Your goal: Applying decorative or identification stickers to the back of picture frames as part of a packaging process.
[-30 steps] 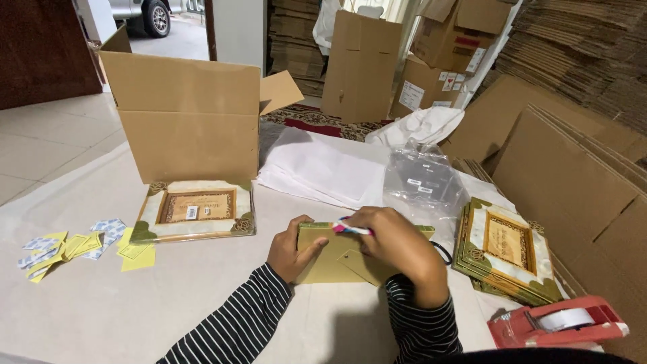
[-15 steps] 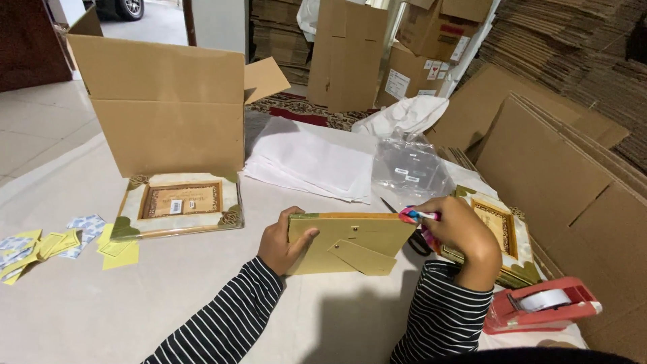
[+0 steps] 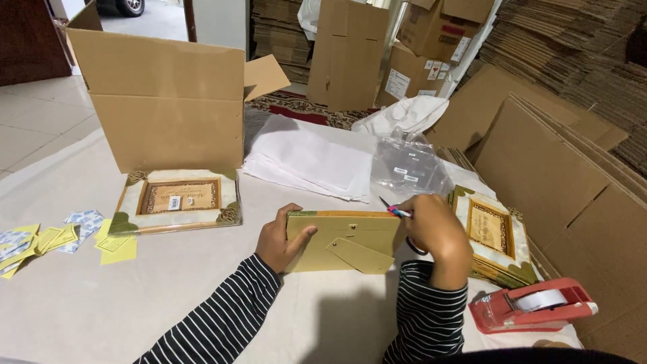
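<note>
A yellow-green picture frame [image 3: 345, 240] stands on its long edge on the white table, its back with a cardboard easel flap toward me. My left hand [image 3: 278, 237] grips its left end, thumb over the back. My right hand [image 3: 434, 228] is closed at the frame's upper right corner around a small scissors-like tool [image 3: 396, 210] with a pink and blue handle; its thin dark tip pokes out toward the frame's top edge. Both arms wear black-and-white striped sleeves.
An open cardboard box [image 3: 162, 101] stands behind a wrapped ornate frame [image 3: 176, 200]. White paper sheets [image 3: 310, 162] and clear plastic bags [image 3: 408, 165] lie mid-table. A stack of frames [image 3: 492, 232] and a red tape dispenser [image 3: 532, 307] sit right. Yellow and blue slips [image 3: 60, 237] lie left. Flat cartons lean at right.
The frame went from lying under both hands to standing on edge. My right hand moved with the tool from the frame's middle to its right end.
</note>
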